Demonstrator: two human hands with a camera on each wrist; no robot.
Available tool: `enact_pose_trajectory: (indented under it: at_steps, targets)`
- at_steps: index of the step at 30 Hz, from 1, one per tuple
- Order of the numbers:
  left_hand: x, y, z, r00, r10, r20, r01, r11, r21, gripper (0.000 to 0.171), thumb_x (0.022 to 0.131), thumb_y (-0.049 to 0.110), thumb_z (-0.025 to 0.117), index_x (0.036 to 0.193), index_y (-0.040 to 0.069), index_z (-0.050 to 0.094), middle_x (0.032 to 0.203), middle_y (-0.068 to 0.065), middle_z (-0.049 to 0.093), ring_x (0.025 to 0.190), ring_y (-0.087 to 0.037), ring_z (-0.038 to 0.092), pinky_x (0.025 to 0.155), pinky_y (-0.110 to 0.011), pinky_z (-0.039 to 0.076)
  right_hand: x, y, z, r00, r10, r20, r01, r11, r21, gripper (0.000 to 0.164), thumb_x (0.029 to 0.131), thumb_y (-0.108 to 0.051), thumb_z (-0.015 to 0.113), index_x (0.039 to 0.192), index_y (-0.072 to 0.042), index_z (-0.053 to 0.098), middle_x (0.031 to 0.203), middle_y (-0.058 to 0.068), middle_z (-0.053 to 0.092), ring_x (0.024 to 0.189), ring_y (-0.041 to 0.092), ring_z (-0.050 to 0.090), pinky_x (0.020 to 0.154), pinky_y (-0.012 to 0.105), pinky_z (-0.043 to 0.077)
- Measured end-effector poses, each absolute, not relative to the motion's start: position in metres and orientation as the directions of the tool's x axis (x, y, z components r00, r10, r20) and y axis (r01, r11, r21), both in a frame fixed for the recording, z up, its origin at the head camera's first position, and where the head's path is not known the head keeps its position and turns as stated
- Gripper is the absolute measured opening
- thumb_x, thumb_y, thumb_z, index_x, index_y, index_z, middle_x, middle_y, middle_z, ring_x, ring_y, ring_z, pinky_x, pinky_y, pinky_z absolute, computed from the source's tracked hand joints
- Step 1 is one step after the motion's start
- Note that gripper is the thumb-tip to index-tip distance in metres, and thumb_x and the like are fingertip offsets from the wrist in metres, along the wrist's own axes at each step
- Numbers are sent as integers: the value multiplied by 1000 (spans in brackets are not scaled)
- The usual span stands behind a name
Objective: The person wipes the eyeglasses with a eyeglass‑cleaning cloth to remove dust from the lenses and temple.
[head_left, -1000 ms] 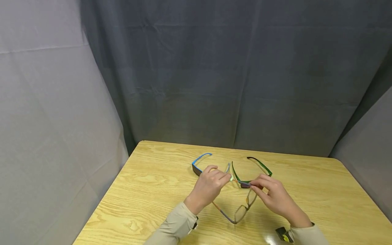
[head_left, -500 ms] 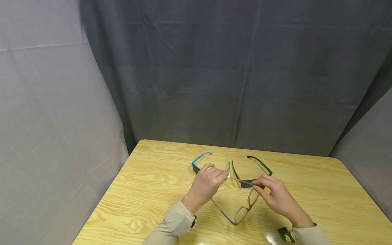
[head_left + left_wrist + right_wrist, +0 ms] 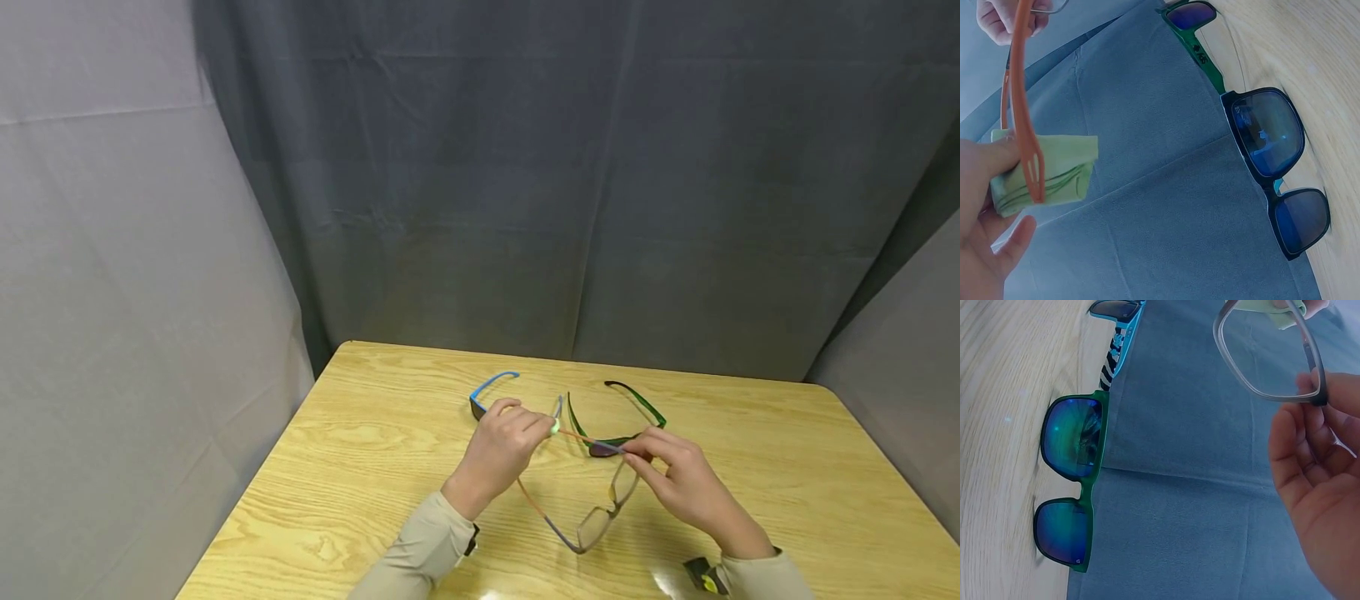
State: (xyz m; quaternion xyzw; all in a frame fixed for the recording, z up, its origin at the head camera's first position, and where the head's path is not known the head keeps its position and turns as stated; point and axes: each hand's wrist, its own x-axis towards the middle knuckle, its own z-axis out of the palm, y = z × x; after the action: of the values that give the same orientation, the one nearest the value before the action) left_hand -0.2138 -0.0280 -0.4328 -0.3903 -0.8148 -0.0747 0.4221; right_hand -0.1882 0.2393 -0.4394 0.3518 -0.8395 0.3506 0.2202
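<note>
Clear-lens eyeglasses (image 3: 594, 527) with grey-to-orange temples are held in the air, arms unfolded. My right hand (image 3: 678, 479) pinches them between thumb and fingers at the corner where temple meets the grey frame (image 3: 1225, 350). A folded light green cloth (image 3: 1075, 165) is pinched in my left hand (image 3: 498, 454), against the orange temple (image 3: 1017, 75) near its tip. In the head view only a bit of the cloth (image 3: 555, 427) shows at the fingertips. The other temple hangs below the left hand, its end hidden behind it.
Beyond the hands, blue-armed sunglasses (image 3: 491, 385) and green sunglasses (image 3: 648, 408) lie with arms unfolded on the wooden table (image 3: 360, 450). The left hand partly covers the blue pair. Dark curtain (image 3: 465, 208) stands behind the table, lighter curtains at the sides.
My left hand has slid slightly left along the temple with the cloth, away from the right hand. The right hand and eyeglasses have shifted a little right. Both sunglasses stay put.
</note>
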Motion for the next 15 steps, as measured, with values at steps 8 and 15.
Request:
enact_pose_trajectory:
  at_steps: [8, 15]
  targets:
    - [-214, -31, -434, -350, 560, 751, 700, 689, -187, 12, 82, 15, 74, 94, 14, 72, 89, 6, 71, 79, -5, 66, 87, -28, 48, -187, 242, -440, -650, -431, 626, -749, 504, -430, 23, 81, 6, 68, 92, -14, 69, 85, -4, 60, 66, 1, 50, 54, 12, 40]
    - [-214, -31, -434, -355, 554, 753, 701, 691, -178, 13, 81, 15, 74, 94, 14, 72, 90, 6, 71, 79, -5, 65, 87, -28, 48, -187, 244, -441, -646, -434, 628, -753, 499, -429, 19, 83, 3, 67, 93, -12, 69, 84, -1, 61, 66, 2, 50, 55, 11, 40]
